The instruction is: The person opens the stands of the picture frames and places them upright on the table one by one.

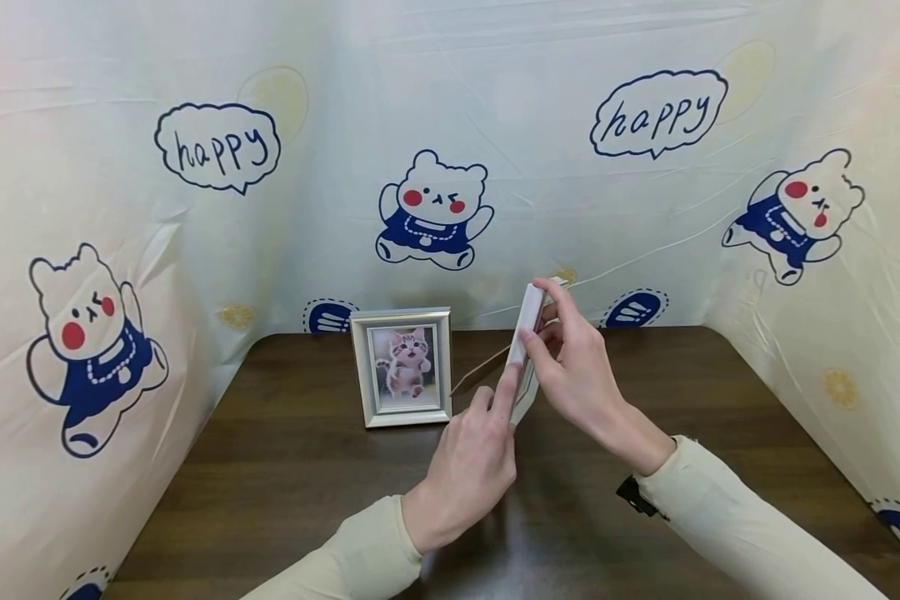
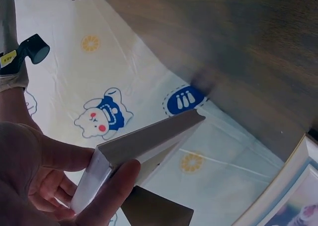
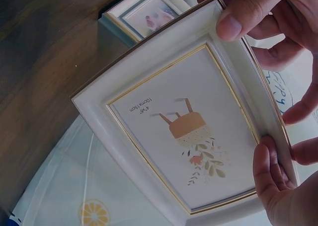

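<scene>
Both hands grip a white picture frame [image 1: 527,312], tilted and nearly edge-on in the head view. My right hand [image 1: 579,367] pinches its upper part, index finger at the top corner and thumb on the edge. Lower down, my left hand [image 1: 471,454] holds it with the index finger along the edge. A brown stand flap [image 2: 156,208] sticks out from its back. In the right wrist view, the front shows a gold inner rim around a paper insert [image 3: 189,136] printed with a stool, leaves and size text.
A second white frame [image 1: 401,415] with a kitten picture stands upright on the dark wooden table [image 1: 292,475], left of the hands. Patterned cloth [image 1: 540,150] with bears and "happy" bubbles hangs behind and at both sides. A black strap device [image 1: 637,497] sits at the right wrist.
</scene>
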A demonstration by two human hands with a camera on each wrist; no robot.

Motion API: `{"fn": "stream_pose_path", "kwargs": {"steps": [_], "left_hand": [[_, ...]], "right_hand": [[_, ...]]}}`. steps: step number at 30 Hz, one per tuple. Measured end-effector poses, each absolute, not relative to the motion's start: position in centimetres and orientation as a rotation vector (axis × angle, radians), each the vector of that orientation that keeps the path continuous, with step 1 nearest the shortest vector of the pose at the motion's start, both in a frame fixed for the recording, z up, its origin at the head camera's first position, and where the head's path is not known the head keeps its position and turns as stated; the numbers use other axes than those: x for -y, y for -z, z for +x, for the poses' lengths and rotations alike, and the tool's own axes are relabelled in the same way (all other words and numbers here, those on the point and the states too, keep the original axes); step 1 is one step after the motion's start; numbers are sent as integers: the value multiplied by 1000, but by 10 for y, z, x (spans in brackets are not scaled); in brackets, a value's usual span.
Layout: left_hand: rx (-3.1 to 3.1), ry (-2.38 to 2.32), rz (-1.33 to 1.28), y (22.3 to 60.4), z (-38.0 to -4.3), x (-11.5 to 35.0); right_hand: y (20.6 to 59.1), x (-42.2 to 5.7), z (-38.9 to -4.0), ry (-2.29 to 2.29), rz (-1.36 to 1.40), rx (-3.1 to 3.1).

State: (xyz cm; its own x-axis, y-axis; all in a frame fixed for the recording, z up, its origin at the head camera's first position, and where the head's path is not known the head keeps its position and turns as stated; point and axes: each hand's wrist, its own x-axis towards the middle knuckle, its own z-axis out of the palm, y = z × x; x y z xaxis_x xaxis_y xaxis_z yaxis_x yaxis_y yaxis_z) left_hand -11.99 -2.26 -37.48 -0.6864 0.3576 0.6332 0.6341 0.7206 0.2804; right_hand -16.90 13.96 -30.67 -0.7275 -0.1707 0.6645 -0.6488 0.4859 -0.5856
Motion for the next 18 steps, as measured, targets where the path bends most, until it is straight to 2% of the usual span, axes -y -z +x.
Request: {"fn": "stream_pose_path", "kwargs": {"steps": [18], "left_hand": [[2369, 791, -753, 379, -128, 27]], "right_hand": [[309, -138, -169, -1138, 714, 2190]]}}
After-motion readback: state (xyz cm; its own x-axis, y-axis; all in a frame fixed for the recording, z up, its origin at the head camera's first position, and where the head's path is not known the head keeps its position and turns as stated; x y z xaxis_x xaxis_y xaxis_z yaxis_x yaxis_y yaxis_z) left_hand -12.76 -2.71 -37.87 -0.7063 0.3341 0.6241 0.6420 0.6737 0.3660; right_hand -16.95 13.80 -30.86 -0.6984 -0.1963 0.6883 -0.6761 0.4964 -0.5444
